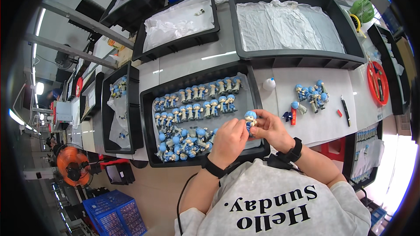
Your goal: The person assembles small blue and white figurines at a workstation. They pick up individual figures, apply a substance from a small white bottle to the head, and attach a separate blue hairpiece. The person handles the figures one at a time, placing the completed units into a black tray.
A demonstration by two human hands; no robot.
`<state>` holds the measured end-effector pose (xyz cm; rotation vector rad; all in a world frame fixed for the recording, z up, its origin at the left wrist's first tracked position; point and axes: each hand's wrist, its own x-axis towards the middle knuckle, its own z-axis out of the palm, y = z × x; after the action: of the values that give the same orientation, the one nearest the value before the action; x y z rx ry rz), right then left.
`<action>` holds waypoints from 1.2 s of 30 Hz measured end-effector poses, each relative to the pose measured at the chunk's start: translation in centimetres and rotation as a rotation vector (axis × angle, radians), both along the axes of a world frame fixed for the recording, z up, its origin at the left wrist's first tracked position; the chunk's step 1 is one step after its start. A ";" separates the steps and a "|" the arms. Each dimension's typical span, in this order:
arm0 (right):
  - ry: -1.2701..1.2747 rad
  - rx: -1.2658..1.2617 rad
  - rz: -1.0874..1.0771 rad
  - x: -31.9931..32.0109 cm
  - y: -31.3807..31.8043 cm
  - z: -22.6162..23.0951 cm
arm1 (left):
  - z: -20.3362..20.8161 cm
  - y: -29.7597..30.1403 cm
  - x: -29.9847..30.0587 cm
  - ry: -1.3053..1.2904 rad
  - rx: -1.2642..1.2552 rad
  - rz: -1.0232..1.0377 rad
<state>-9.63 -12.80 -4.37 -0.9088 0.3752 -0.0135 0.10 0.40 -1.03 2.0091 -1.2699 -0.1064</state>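
A small blue-haired figurine stands upright between my two hands, above the near right corner of a black tray. My right hand grips it from the right with thumb and fingers. From the left, my left hand comes close against it, fingers curled; what they pinch, if anything, is hidden. Rows of similar figurines fill the tray's far part, with a loose heap of figurines at the near side.
Right of the tray, white paper bears a cluster of figurines, a white bottle, a red piece and a black pen-like tool. Cloth-lined black trays stand behind. A red round tray holds tools. An orange fan is at left.
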 end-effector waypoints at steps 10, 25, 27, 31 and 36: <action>0.001 -0.475 -0.208 -0.4 -3.8 -1.7 | -0.1 -0.2 -0.4 -0.102 -0.016 0.065; 0.310 -1.084 -0.160 4.8 -12.0 -9.3 | 0.0 -0.6 0.2 -0.098 -0.082 0.058; 0.293 -1.114 -0.164 4.9 -11.9 -9.4 | 0.0 -0.6 0.2 -0.096 -0.079 0.055; 0.049 -1.120 -0.132 4.0 -11.2 -8.1 | 0.0 -0.4 0.4 -0.095 -0.061 0.046; -0.146 -1.103 0.140 1.7 -8.6 -0.2 | 0.4 -0.6 0.6 -0.101 -0.040 0.014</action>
<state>-7.95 -21.43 -4.58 -2.0093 0.1416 -0.1704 0.65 -0.17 -0.62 2.0103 -1.3099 0.0280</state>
